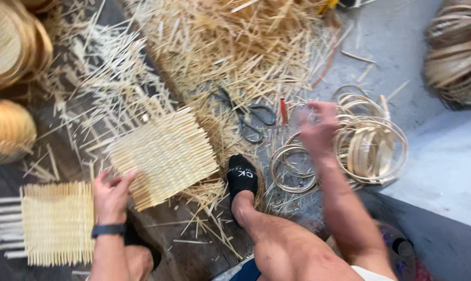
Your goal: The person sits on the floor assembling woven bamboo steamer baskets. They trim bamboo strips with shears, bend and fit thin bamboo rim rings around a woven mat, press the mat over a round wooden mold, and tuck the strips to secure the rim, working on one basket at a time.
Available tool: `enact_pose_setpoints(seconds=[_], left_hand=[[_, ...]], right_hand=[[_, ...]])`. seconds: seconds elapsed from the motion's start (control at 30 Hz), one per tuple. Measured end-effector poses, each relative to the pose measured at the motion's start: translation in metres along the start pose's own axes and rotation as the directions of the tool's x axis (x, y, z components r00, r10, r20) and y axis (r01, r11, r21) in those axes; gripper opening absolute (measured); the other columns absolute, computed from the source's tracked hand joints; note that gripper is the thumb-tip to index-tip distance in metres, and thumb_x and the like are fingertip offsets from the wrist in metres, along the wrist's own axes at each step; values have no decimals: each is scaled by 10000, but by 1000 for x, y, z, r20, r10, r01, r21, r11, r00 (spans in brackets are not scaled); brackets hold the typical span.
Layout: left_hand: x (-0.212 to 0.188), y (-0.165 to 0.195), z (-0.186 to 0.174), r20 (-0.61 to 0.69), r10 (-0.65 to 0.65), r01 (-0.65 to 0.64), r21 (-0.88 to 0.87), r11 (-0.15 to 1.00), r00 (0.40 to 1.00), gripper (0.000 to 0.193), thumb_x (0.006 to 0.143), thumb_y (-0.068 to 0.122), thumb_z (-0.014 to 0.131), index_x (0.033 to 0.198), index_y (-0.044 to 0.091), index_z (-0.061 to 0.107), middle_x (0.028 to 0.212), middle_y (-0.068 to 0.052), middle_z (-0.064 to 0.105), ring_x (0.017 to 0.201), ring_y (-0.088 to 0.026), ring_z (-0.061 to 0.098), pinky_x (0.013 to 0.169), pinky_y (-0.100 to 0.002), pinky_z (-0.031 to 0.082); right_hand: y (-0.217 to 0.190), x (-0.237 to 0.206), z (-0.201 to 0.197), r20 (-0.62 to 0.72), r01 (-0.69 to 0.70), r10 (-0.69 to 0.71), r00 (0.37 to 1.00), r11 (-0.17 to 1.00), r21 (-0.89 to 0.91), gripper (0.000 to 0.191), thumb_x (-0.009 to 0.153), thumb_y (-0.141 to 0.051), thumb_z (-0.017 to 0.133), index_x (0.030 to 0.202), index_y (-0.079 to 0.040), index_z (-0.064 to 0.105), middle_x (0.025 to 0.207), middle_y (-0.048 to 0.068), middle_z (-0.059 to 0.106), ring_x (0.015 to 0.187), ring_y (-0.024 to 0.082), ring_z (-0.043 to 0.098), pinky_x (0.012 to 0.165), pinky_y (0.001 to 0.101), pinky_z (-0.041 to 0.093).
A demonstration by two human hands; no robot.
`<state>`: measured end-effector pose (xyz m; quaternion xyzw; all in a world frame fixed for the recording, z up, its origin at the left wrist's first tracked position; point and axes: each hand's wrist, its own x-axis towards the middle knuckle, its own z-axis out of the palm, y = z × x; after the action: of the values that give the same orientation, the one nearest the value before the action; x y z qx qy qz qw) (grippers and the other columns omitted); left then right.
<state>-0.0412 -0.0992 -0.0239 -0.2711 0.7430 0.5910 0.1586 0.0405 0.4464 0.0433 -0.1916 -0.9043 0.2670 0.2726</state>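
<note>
My left hand (112, 193) grips the near edge of a square woven bamboo mat (165, 153) lying on the floor. A second woven mat (56, 222) lies just left of that hand. My right hand (318, 127), blurred by motion, reaches out over a pile of thin bamboo hoops (368, 140); whether its fingers hold a hoop is unclear. A few more hoops (292, 169) lie below it. Dark scissors (248, 118) rest on the floor between the mat and the right hand. My foot in a black sock (241, 177) sits beside the mat.
Loose bamboo splints and offcuts (235, 47) cover the floor ahead. Stacked woven round trays (11, 47) stand at the left, and a bundle of coiled strips (456, 52) at the top right. A small red tool (283, 111) lies near the scissors.
</note>
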Motion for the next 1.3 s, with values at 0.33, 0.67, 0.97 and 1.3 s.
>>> enact_pose_setpoints(seconds=[0.33,0.67,0.97,1.3], left_hand=[[-11,20,-22,-123,153,-164,-78,983,981,652,885,98,844,1424,-10,492,1142,-85,633,895,-102,639,721,-248,578],[-84,112,59,19,566,-566,29,824,824,290,961,77,795,1212,38,655,1079,-25,647,978,-130,620,890,-273,541],[-115,186,155,332,191,113,-714,691,924,549,1055,468,552,1302,-9,667,911,-10,684,817,-120,621,713,-274,511],[-128,205,72,349,237,161,-805,571,907,535,1016,502,493,1197,19,632,937,-38,669,872,-161,627,730,-321,568]], right_hand=[[122,15,-194,112,-212,322,940,809,-548,155,945,-242,793,976,-91,808,909,136,717,903,313,693,891,417,551],[31,80,-148,-51,-11,3,999,987,-158,46,948,-48,769,926,-7,767,878,115,752,823,202,736,797,338,596],[-189,113,-44,345,14,-132,929,946,323,205,901,-143,810,961,-5,672,814,69,710,701,119,662,639,275,548],[-289,102,-2,617,-154,-66,784,942,297,125,895,-152,806,923,-55,731,832,42,744,707,89,669,643,243,560]])
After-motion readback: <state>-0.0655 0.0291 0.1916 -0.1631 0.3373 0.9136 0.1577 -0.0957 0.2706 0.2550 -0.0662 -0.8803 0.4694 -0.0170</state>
